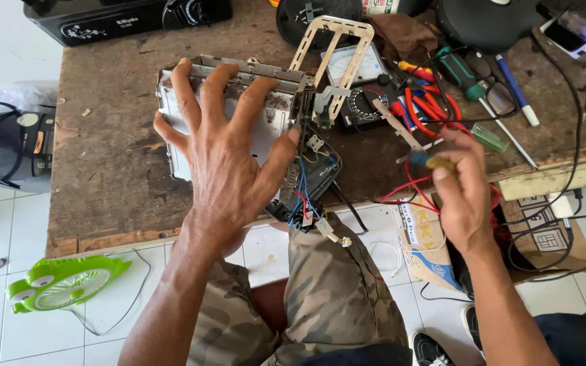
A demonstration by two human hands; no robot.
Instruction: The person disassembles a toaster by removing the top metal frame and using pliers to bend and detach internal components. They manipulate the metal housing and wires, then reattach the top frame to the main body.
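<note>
Left hand (222,152) spread wide, fingers apart, pressing on metal appliance chassis (239,108) lying at the wooden workbench (103,169) edge; right hand (461,193) clamped around a small screwdriver (423,157) near red wires (408,190)

A repair workshop: a worn wooden bench (110,176) strewn with screwdrivers (466,78), a multimeter (361,81) and loose wires (564,169).

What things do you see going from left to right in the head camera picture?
Green fan on the floor → left hand spread on the metal appliance casing → multimeter → right hand pinching a small screwdriver → blue pen.
</note>
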